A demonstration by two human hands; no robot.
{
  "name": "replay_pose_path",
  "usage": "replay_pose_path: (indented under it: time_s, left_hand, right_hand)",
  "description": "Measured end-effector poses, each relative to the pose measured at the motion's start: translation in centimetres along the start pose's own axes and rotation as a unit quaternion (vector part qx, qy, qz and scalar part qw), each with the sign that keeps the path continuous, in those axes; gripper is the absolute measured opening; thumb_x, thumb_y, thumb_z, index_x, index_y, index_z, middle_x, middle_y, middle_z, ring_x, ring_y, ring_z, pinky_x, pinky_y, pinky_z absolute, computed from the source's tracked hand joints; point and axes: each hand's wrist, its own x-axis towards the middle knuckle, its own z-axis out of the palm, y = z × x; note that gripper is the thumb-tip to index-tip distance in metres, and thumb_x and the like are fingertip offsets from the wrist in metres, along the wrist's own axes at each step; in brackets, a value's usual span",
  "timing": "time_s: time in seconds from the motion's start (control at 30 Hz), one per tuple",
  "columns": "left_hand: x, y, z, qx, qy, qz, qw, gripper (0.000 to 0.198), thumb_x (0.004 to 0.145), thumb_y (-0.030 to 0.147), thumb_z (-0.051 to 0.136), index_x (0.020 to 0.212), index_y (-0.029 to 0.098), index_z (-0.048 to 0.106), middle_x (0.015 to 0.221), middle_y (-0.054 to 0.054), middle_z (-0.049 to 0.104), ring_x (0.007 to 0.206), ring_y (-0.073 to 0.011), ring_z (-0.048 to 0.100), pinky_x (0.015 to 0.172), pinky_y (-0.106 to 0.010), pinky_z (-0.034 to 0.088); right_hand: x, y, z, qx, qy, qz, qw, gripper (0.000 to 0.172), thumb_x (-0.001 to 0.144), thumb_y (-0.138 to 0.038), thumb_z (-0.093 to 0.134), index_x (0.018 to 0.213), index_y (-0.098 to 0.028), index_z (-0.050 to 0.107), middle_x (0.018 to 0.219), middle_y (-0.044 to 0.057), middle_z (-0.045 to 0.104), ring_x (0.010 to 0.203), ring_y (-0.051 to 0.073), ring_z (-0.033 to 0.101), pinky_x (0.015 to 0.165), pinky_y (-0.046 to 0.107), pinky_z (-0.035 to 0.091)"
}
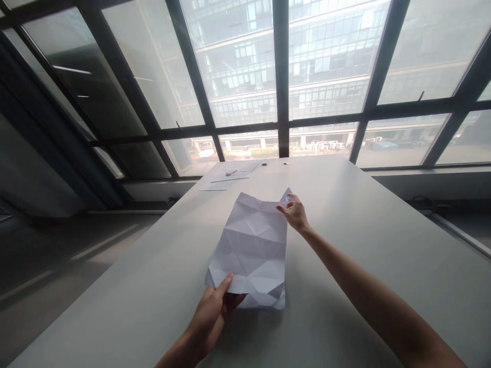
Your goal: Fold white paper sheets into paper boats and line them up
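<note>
A white sheet of paper (255,240), crossed by many fold creases, is held up over the white table in front of me. My left hand (215,306) grips its near edge, thumb on top and the other fingers underneath, partly hidden by the paper. At the far right corner, my right hand (294,210) pinches the sheet between thumb and fingers. That corner sticks up in a small point. The near edge bends, and a lower flap of the sheet shows beneath it.
The long white table (330,204) reaches toward a wall of windows. Several flat paper sheets (218,180) lie at its far left, with a small light object (231,173) on them. Two small round spots mark the far end. A dark curtain (46,112) hangs at left.
</note>
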Motion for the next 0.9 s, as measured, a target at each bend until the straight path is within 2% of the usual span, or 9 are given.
replay_pose_path:
  time_s: [0.07, 0.17, 0.23, 0.3, 0.37, 0.47, 0.53, 0.7, 0.9]
  left_hand:
    - [-1.1, -0.5, -0.8, 0.016, -0.021, -0.021, 0.999, 0.019, 0.081, 0.029, 0.078, 0.091, 0.018, 0.067, 0.103, -0.011, 0.073, 0.099, -0.0263, 0.071, 0.086, -0.037, 0.060]
    - [-3.5, 0.9, -2.8, 0.068, -0.132, -0.081, 0.986, 0.041, 0.076, 0.051, 0.079, 0.097, 0.018, 0.069, 0.111, -0.015, 0.071, 0.107, -0.0299, 0.068, 0.091, -0.040, 0.057]
    - [-4.9, 3.1, -4.8, 0.169, -0.214, -0.137, 0.952, 0.053, 0.072, 0.056, 0.080, 0.109, 0.020, 0.069, 0.114, -0.015, 0.071, 0.100, -0.0312, 0.071, 0.083, -0.039, 0.057]
    - [-5.0, 5.7, -6.9, 0.312, -0.278, -0.174, 0.892, 0.053, 0.074, 0.060, 0.075, 0.102, 0.015, 0.072, 0.089, -0.017, 0.076, 0.074, -0.0303, 0.074, 0.063, -0.035, 0.056]
    - [-3.3, 7.9, -8.3, 0.394, -0.237, -0.089, 0.884, 0.053, 0.082, 0.065, 0.063, 0.088, 0.013, 0.073, 0.078, -0.017, 0.075, 0.069, -0.0291, 0.073, 0.061, -0.033, 0.054]
    - [1.9, 9.2, -7.8, 0.387, -0.041, 0.162, 0.907, 0.060, 0.082, 0.064, 0.063, 0.120, 0.018, 0.064, 0.127, -0.017, 0.065, 0.116, -0.0323, 0.062, 0.092, -0.036, 0.051]
    - [5.6, 8.5, -6.3, 0.397, 0.027, 0.175, 0.901, 0.078, 0.076, 0.062, 0.069, 0.137, 0.016, 0.051, 0.144, -0.020, 0.051, 0.132, -0.0357, 0.049, 0.102, -0.040, 0.044]
    - [9.6, 6.0, -3.1, 0.410, -0.022, 0.205, 0.889, 0.078, 0.077, 0.048, 0.069, 0.143, 0.014, 0.046, 0.147, -0.021, 0.047, 0.131, -0.0352, 0.050, 0.107, -0.041, 0.039]
    - [10.1, 5.9, -4.7, 0.518, -0.014, 0.257, 0.816, 0.054, 0.070, 0.033, 0.064, 0.121, 0.016, 0.066, 0.126, -0.013, 0.064, 0.123, -0.0325, 0.056, 0.111, -0.039, 0.035]
  right_hand:
    - [-1.6, -0.4, 1.5, -0.078, 0.022, -0.060, 0.995, 0.052, 0.079, -0.036, 0.069, 0.125, -0.015, 0.057, 0.102, 0.010, 0.062, 0.087, 0.024, 0.060, 0.082, 0.039, 0.050]
    - [-5.5, -1.1, 1.9, -0.127, -0.018, -0.112, 0.985, 0.033, 0.088, -0.029, 0.057, 0.118, -0.018, 0.063, 0.106, 0.012, 0.060, 0.099, 0.027, 0.059, 0.090, 0.040, 0.048]
    - [-8.5, -1.4, 1.2, -0.130, -0.109, -0.120, 0.978, 0.029, 0.092, -0.033, 0.053, 0.114, -0.019, 0.066, 0.106, 0.011, 0.061, 0.096, 0.026, 0.060, 0.088, 0.039, 0.048]
    - [-11.2, -1.5, 0.5, -0.149, -0.191, -0.141, 0.960, 0.031, 0.093, -0.042, 0.053, 0.113, -0.022, 0.068, 0.112, 0.012, 0.062, 0.104, 0.028, 0.058, 0.092, 0.041, 0.046]
    - [-13.2, -1.5, 0.1, -0.184, -0.219, -0.159, 0.945, 0.040, 0.091, -0.046, 0.057, 0.123, -0.024, 0.064, 0.129, 0.014, 0.057, 0.119, 0.033, 0.050, 0.099, 0.046, 0.042]
    - [-14.5, -1.4, 1.0, -0.224, -0.228, -0.163, 0.933, 0.052, 0.086, -0.045, 0.064, 0.133, -0.024, 0.056, 0.142, 0.016, 0.049, 0.133, 0.037, 0.039, 0.108, 0.052, 0.032]
    - [-14.6, -1.4, 2.2, -0.242, -0.233, -0.153, 0.929, 0.056, 0.085, -0.045, 0.064, 0.135, -0.024, 0.053, 0.146, 0.017, 0.046, 0.136, 0.037, 0.036, 0.110, 0.054, 0.028]
    - [-14.9, -1.7, 5.5, -0.271, -0.234, -0.134, 0.924, 0.059, 0.087, -0.048, 0.060, 0.138, -0.022, 0.048, 0.150, 0.020, 0.041, 0.140, 0.040, 0.030, 0.111, 0.065, 0.017]
    - [-14.1, -2.6, 7.0, -0.225, -0.208, -0.156, 0.939, 0.050, 0.090, -0.050, 0.056, 0.133, -0.025, 0.051, 0.143, 0.017, 0.048, 0.135, 0.037, 0.038, 0.110, 0.062, 0.024]
